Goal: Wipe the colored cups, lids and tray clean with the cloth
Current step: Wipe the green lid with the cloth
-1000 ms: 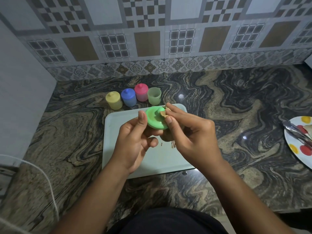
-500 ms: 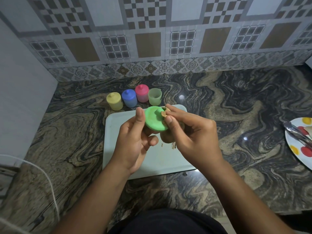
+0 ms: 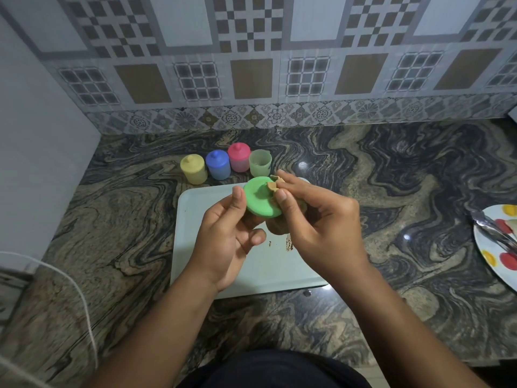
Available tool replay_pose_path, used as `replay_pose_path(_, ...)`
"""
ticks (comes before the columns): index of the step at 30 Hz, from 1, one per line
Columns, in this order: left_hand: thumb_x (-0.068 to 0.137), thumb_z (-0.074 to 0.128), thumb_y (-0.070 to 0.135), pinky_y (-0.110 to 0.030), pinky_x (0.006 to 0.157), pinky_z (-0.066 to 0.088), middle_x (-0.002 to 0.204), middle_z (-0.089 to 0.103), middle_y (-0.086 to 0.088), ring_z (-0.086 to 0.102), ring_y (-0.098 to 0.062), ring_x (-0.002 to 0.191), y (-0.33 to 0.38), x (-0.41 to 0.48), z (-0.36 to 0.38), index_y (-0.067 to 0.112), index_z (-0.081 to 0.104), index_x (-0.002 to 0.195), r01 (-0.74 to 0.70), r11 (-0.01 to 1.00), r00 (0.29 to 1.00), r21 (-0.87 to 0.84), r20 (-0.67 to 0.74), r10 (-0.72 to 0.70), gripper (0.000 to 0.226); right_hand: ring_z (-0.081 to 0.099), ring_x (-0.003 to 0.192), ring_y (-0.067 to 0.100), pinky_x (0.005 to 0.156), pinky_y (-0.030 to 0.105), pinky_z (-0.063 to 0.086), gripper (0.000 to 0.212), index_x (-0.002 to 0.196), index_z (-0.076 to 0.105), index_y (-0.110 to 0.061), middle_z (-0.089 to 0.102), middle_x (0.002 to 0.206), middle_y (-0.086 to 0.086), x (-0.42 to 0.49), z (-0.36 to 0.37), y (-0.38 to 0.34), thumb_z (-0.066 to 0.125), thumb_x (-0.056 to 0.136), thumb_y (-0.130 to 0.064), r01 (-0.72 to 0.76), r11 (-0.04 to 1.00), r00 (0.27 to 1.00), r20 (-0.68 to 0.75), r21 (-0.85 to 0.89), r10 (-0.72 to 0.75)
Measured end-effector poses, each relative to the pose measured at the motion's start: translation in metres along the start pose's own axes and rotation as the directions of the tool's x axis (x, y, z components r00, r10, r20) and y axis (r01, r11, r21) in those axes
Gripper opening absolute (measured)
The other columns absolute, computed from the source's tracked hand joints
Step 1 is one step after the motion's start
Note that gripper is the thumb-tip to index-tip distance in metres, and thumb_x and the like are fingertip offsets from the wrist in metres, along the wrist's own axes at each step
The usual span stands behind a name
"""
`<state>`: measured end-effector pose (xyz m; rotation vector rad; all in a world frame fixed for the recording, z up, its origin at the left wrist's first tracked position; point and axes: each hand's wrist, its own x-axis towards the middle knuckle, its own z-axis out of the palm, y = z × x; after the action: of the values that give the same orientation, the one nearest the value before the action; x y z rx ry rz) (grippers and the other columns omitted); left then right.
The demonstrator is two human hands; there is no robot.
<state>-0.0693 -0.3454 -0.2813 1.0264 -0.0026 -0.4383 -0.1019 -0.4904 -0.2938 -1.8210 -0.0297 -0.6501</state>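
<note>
Head view:
Left hand (image 3: 223, 236): grip closed on the green lid (image 3: 260, 200), thumb on its rim, tilting its top face up so it can be rubbed.
Right hand (image 3: 313, 219): fingers pinched on a fold of tan cloth (image 3: 272, 186), pressed beside the lid's knob.
Tray (image 3: 195, 219): flat on the worktop (image 3: 391, 191) beneath both hands, brown smears unwiped.
Cups: yellow cup (image 3: 193, 169), blue cup (image 3: 218, 164) and pink cup (image 3: 238, 157) capped, green cup (image 3: 260, 163) open, lined up behind the tray, likely awaiting the lid.

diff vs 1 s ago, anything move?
Barely. The left hand holds the green lid as before, tilted slightly differently; the right hand keeps the cloth pressed at the lid's knob. Nothing taken or released. The tray and four cups stayed put.
</note>
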Motion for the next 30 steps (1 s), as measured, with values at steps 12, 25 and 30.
replay_pose_path(12,0.089,0.052,0.036,-0.016,0.039,0.035,0.086,0.072,-0.005,0.064,-0.007,0.07,0.0037,-0.001,0.0001,0.01,0.071,0.092,-0.014,1.0,0.999,0.025,-0.05,0.016,0.032,0.07,0.117,0.008,0.083,0.043,0.064,0.016,0.106,0.08,-0.009,0.074,0.12,0.012,-0.0007,0.0029,-0.0011,0.069,0.095,-0.012,0.043,0.999,0.999,-0.008,-0.011,-0.043)
replay_pose_path(25,0.089,0.053,0.029,-0.015,0.043,0.038,0.089,0.073,-0.006,0.064,-0.007,0.069,0.0033,-0.0011,-0.0022,0.007,0.074,0.093,-0.01,1.0,1.0,0.028,0.014,0.009,0.03,0.067,0.121,0.008,0.074,0.043,0.065,0.016,0.106,0.079,-0.006,0.073,0.123,0.012,-0.0045,0.0053,0.0017,0.068,0.096,-0.01,0.061,0.998,0.998,-0.025,-0.006,-0.061)
replay_pose_path(30,0.091,0.047,0.035,-0.019,0.057,0.051,0.093,0.074,-0.006,0.068,-0.01,0.078,0.0013,-0.0005,-0.0042,0.01,0.076,0.095,-0.02,0.999,0.999,0.03,0.029,0.02,0.038,0.073,0.108,0.007,0.083,0.042,0.063,0.017,0.107,0.08,-0.011,0.075,0.12,0.007,-0.0054,0.0044,0.0014,0.068,0.096,-0.013,0.01,1.0,1.0,-0.029,-0.004,-0.01)
